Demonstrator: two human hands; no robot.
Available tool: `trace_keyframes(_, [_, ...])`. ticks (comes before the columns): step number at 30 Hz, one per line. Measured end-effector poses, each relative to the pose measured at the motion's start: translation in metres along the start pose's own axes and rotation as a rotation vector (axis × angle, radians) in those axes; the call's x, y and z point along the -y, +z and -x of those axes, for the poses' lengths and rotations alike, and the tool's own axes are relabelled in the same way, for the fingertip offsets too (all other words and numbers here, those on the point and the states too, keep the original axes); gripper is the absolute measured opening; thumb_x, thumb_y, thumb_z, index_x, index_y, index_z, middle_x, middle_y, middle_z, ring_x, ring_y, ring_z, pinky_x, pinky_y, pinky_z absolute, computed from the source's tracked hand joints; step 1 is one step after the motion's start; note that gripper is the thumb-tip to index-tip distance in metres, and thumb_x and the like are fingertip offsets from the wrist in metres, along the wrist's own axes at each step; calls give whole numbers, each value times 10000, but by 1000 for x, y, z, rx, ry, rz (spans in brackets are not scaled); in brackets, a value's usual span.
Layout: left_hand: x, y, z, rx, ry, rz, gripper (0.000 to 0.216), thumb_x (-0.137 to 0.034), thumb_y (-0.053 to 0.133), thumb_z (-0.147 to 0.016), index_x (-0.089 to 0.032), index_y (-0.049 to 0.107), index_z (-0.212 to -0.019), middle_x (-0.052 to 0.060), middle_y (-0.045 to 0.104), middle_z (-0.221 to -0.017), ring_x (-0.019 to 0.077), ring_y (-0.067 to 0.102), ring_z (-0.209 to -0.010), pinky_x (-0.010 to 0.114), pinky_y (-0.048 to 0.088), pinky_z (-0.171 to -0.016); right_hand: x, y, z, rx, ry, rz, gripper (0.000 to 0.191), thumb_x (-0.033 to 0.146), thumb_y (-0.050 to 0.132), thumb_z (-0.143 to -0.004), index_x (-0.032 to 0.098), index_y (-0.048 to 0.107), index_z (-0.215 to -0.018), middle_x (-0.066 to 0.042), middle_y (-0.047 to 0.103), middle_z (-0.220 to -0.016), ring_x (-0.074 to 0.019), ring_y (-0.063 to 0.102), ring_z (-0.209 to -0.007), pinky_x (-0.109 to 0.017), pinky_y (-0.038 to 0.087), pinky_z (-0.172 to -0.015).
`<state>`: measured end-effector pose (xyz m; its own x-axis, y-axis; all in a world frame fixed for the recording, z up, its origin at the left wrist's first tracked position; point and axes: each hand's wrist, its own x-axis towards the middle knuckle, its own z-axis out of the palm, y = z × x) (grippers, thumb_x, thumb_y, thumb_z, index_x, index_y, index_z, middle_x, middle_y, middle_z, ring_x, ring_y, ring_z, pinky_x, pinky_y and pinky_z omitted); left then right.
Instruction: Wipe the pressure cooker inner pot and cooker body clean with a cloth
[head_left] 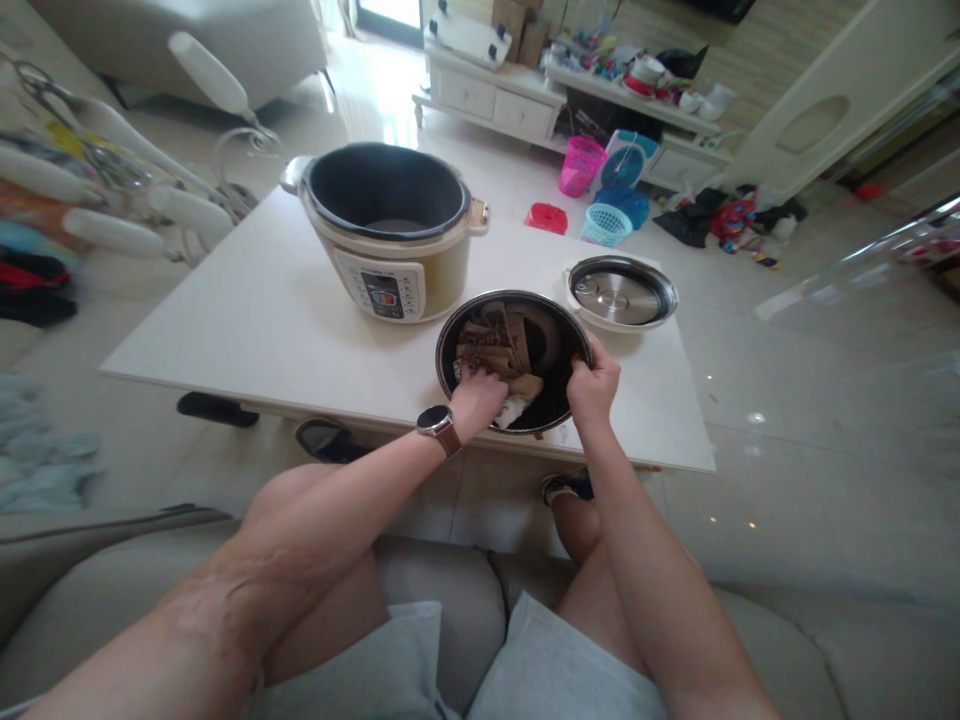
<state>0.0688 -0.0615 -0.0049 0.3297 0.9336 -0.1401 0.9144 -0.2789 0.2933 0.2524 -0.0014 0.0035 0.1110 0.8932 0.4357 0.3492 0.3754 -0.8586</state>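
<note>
A dark inner pot [555, 395] is tipped toward me at the near edge of the white table. My right hand [595, 385] grips its right rim, thumb inside and fingers outside. Inside the pot, my left hand [480, 395] presses a bunched brown patterned cloth [495, 340] against the wall, its fingers partly hidden in the folds. Behind and to the left stands the electric pressure cooker body [442, 270], upright and uncovered. Its round lid [621, 292] lies with the metal inside facing up, right of the pot.
The white table [247, 300] carries the cooker parts. A grey sofa [442, 585] is under me. Beyond the table, a pink basket [581, 166] and a light blue basket [606, 226] stand on the floor before a white cabinet [491, 100]. White-handled items [210, 75] are at the left.
</note>
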Motion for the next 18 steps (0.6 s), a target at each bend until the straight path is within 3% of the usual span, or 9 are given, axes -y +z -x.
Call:
trace_keyframes(8, [-6, 2, -2, 87, -3, 20, 428, -42, 490, -985, -187, 811, -1229, 167, 750, -1247, 378, 641, -1307, 736, 319, -1249, -3, 2, 1, 10, -21, -16, 578, 138, 536, -763, 253, 815, -1256, -12, 788, -1337, -251, 681, -1349, -484, 442, -1276])
trace_keyframes(13, [-6, 8, -4, 85, 13, 37, 420, -54, 532, -959, -212, 811, -1230, 157, 750, -1256, 380, 668, -1277, 724, 353, -1229, -7, 2, 1, 2, -21, -19, 524, 156, 556, -801, 251, 823, -1242, -31, 793, -1324, -264, 694, -1330, -502, 456, -1263])
trace_keyframes(18, [-4, 14, -9, 63, 23, 197, 475, -32, 553, -905, -223, 805, -1260, 150, 777, -1264, 332, 711, -1249, 532, 474, -1185, -10, 4, 1, -30, -26, 8, 514, 165, 546, -802, 249, 824, -1226, -23, 807, -1286, -252, 711, -1297, -489, 483, -1238])
